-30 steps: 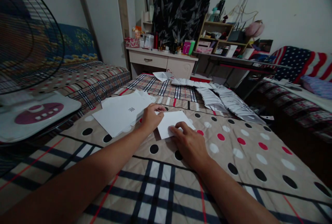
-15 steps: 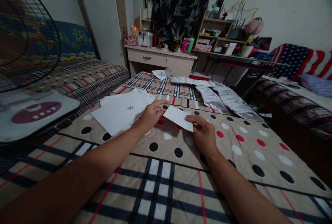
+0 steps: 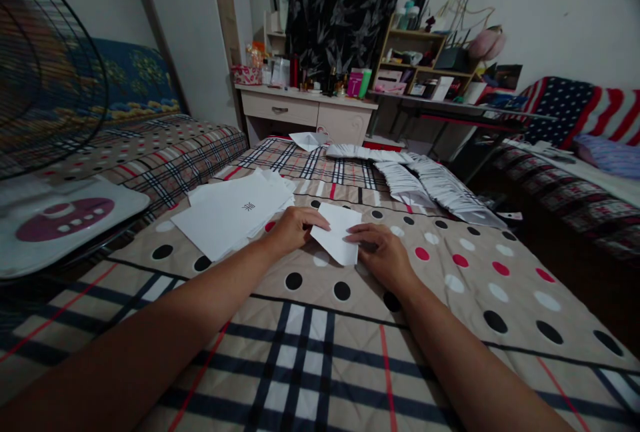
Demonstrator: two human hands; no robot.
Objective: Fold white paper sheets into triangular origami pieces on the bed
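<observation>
Between my hands, above the dotted bedspread, is a small white piece of paper (image 3: pixel 337 229) that looks folded. My left hand (image 3: pixel 295 227) pinches its left edge, thumb on the upper face. At the right edge my right hand (image 3: pixel 383 252) grips it, with fingers on top; its thumb is hidden. To the left of my left hand lies a loose pile of white paper sheets (image 3: pixel 215 215), the top one bearing a small dark printed mark. Farther off at the right sit long rows of overlapping white folded papers (image 3: pixel 445 189).
A single white folded paper (image 3: pixel 307 141) lies at the bed's far end. The bedspread (image 3: pixel 310 365) has checks and dots. A fan (image 3: pixel 55 65) with a white-and-pink base (image 3: pixel 70 219) stands at left. Behind the bed is a white dresser (image 3: pixel 285 111) crowded with bottles and boxes.
My left hand has moved right and now pinches the paper's left edge. The paper has turned and tilted, and the view has shifted slightly.
</observation>
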